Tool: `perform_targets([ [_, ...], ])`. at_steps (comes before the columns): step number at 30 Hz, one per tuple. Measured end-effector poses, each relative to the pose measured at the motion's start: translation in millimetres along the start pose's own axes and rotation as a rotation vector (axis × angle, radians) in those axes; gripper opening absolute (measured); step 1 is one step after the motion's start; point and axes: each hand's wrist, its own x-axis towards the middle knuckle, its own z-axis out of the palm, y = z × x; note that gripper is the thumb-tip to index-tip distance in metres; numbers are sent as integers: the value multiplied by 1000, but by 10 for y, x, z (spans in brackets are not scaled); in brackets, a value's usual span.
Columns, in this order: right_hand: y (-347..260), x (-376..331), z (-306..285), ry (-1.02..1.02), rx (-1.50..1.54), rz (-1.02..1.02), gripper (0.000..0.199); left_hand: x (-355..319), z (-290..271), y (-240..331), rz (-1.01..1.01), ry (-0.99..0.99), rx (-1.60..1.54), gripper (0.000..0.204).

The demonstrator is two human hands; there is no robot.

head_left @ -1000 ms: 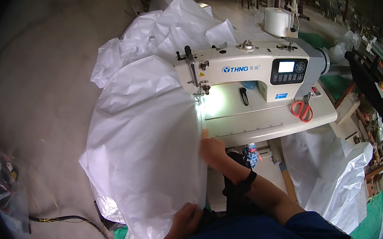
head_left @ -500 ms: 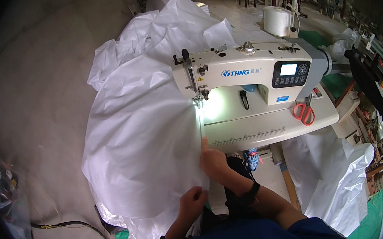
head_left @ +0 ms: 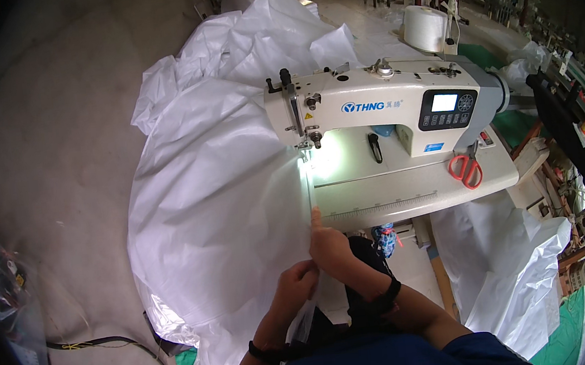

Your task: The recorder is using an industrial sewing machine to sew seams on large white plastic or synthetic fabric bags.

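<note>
A large white plastic sheet (head_left: 200, 193) drapes over the left of the sewing machine (head_left: 377, 104), its right edge running under the lit needle area. My right hand (head_left: 330, 247) is closed on that edge at the front of the machine bed, the index finger stretched along it toward the needle. Just below and to the left, my left hand (head_left: 295, 284) is closed on the same edge, its fingertips partly hidden. The two hands lie close together.
Red-handled scissors (head_left: 466, 170) and a small black thread snipper (head_left: 374, 148) lie on the machine bed. A white thread cone (head_left: 425, 27) stands behind. More white sheeting (head_left: 503, 259) hangs at the right. A black cable (head_left: 101, 342) crosses the floor at left.
My left hand has moved up and to the right, closer to my right hand. The sheet's near left part has shifted upward a little.
</note>
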Motion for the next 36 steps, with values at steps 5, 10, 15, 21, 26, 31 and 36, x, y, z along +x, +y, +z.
perform_targets([
  [5, 7, 6, 12, 22, -61, 18, 65, -92, -400, 71, 872, 654, 1026, 31],
  [10, -16, 40, -8, 68, -160, -43, 61, 67, -1022, 200, 699, 915, 1350, 53],
  [15, -94, 150, -63, 70, -262, -51, 57, 417, -1416, 280, 538, 847, 1393, 56],
  [21, -123, 484, -90, 69, -331, -55, 49, 838, -1775, 489, 473, 723, 1439, 52],
  [26, -77, 756, -77, 152, -362, -13, 48, 1084, -1972, 611, 468, 667, 1402, 49],
  [31, -22, 960, -59, 192, -335, -29, 35, 1288, -2106, 726, 426, 631, 1392, 49],
  [36, 30, 1153, -22, 246, -266, 15, 23, 1459, -2179, 827, 386, 638, 1423, 48],
])
